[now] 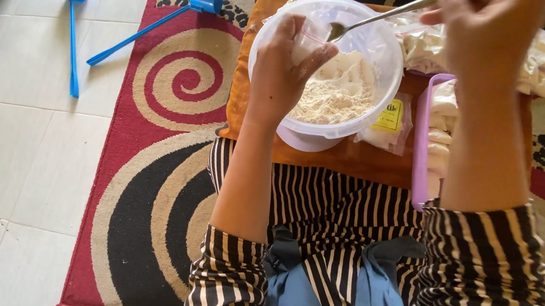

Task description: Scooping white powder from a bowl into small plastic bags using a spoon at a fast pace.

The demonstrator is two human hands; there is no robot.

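Left hand [285, 70] fingers pinching small clear plastic bag [308, 40] over flour tub [262, 35]; right hand [486, 27] fingers gripping metal spoon [374, 18], bowl at bag mouth.

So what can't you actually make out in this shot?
- Small clear bag: head view, mostly hidden by the left hand.
- Spoon handle end: hidden inside the right hand.
- Purple tray: largely hidden by the right forearm.
- Bowl of flour: near side hidden by the left hand.
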